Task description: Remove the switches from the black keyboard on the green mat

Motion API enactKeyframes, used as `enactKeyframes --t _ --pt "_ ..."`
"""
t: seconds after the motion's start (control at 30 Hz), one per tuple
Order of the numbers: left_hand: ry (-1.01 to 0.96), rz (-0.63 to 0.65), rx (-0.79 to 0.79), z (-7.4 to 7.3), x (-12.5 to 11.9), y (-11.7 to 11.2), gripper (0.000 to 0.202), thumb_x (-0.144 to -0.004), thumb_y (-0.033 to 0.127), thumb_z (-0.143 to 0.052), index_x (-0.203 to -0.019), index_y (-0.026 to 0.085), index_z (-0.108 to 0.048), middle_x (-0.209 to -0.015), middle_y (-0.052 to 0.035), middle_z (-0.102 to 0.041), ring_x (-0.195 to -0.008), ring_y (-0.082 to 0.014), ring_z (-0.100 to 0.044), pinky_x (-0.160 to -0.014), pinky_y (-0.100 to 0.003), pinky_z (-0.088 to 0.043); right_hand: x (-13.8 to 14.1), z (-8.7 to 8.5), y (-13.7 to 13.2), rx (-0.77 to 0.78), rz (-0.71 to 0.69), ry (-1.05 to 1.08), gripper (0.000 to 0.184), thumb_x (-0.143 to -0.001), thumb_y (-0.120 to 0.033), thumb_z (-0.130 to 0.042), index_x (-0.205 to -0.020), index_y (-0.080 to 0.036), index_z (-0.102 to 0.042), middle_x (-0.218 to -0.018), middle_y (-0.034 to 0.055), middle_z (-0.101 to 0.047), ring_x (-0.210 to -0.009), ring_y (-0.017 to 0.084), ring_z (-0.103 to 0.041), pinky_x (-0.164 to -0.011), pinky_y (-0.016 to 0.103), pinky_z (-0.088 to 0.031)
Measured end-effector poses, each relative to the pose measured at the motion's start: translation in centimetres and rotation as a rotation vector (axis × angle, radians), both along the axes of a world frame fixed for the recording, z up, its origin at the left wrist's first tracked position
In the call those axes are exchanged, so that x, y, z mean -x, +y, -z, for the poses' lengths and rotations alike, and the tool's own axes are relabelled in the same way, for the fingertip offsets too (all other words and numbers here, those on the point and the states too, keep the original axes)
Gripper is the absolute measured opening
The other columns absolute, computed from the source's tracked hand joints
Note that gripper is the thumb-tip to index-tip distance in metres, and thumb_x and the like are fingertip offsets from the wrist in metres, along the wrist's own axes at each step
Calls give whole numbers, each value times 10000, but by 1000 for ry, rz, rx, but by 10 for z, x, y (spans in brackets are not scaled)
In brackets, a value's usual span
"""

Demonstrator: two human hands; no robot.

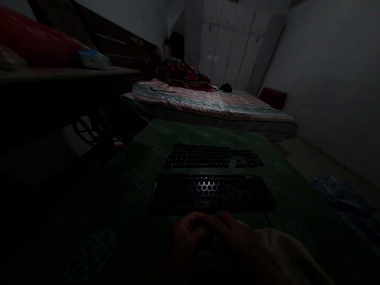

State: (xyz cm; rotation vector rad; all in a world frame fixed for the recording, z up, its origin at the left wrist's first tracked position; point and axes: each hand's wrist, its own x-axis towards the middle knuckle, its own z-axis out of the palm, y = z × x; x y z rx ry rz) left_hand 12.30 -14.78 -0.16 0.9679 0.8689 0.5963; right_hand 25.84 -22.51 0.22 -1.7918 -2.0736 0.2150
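Observation:
The room is very dark. My left hand and my right hand are pressed together low in the view, fingers curled around something dark that I cannot make out. A pale sleeve covers my right forearm. Just beyond my hands a black keyboard base with a perforated metal plate lies on a green cloth printed with globe marks. Further back on the cloth, rows of black keycaps are laid out in keyboard order.
A bed with a striped cover and a heap of colourful fabric stands behind the cloth. White wardrobes line the back wall, with a red seat beside them. A dark table with a red bundle is at left. Blue cloth lies at right.

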Motion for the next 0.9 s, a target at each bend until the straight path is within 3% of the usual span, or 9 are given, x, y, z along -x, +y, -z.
enactKeyframes --t 0.13,0.27,0.37,0.47,0.53,0.63,0.73,0.8,0.9 --pt "-34 -27 73 -3 3 -4 266 -489 274 -733 -680 145 -600 -555 17 -601 -526 -127 -565 -518 -222 -426 19 17 -2 -103 83 -124 746 -694 -440 -639 -1365 -320 -338 -1105 102 -596 -664 178 -620 -454 217 -458" --pt "-81 -102 141 2 7 -7 356 -410 282 -760 -700 155 -597 -567 7 -622 -535 -141 -580 -531 -236 -449 31 22 -5 -136 94 -123 741 -688 -450 -629 -1347 -243 -363 -1080 116 -612 -719 218 -630 -462 252 -484" --pt "-77 -137 135 14 12 -9 434 -419 269 -760 -814 165 -616 -779 -51 -687 -671 -198 -637 -601 -279 -490 37 27 -5 -167 172 -143 569 -756 -303 -567 -1300 -242 -415 -1042 99 -627 -699 199 -630 -444 232 -463" --pt "-54 -50 103 26 20 -11 499 -463 220 -728 -949 184 -621 -1040 -103 -662 -838 -256 -644 -673 -331 -512 37 31 -6 -170 213 -148 492 -776 -189 -506 -1260 -249 -440 -938 63 -647 -600 162 -609 -397 207 -414" --pt "-58 31 76 29 27 -12 508 -488 192 -699 -991 196 -625 -1095 -106 -645 -913 -275 -628 -714 -353 -513 34 33 -7 -158 174 -136 490 -775 -176 -497 -1254 -253 -430 -887 41 -653 -566 151 -600 -391 202 -402" --pt "-32 123 -22 25 37 -12 498 -533 216 -696 -1026 211 -630 -1115 -94 -642 -1043 -285 -577 -803 -363 -500 30 32 -10 -126 96 -123 478 -777 -157 -482 -1238 -269 -432 -862 25 -669 -586 155 -613 -410 201 -406" --pt "95 169 -168 20 46 -12 483 -579 308 -706 -1046 208 -629 -1101 -95 -650 -1063 -292 -567 -822 -366 -507 31 29 -13 -64 108 -35 426 -753 -161 -490 -1162 -281 -488 -853 14 -685 -622 169 -627 -452 213 -432" --pt "256 102 -325 20 52 -12 476 -595 365 -705 -1042 216 -632 -1057 -87 -665 -1000 -288 -600 -804 -373 -521 33 25 -16 -34 161 58 428 -720 -185 -515 -1138 -276 -503 -879 21 -691 -655 185 -635 -488 231 -456" --pt "454 -101 -670 27 63 -14 409 -606 406 -705 -986 266 -653 -982 -46 -679 -934 -264 -621 -805 -358 -528 38 21 -21 -59 251 147 447 -686 -234 -534 -1130 -268 -500 -850 39 -692 -601 204 -621 -460 261 -449"
